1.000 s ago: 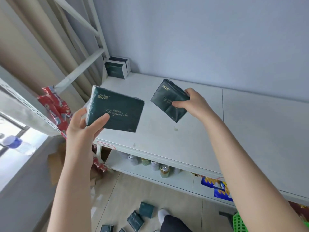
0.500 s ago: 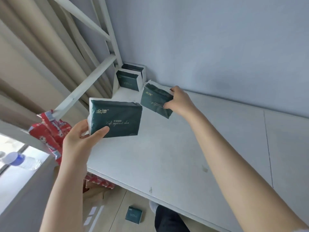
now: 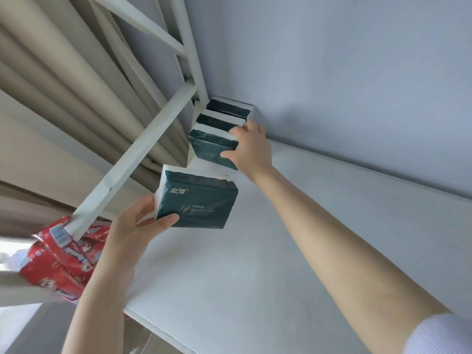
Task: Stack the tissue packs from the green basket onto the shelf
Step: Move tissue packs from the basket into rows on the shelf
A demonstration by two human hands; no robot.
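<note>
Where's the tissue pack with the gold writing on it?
Left of centre in the head view: the left hand holds the tissue pack over the white shelf, just in front of the second pack, which the right hand grips.

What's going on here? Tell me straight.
A person is shelving dark green tissue packs. The right hand grips one pack just in front of the two packs already lined up in the back corner of the white shelf. The left hand holds a second pack above the shelf, not yet placed.
</note>
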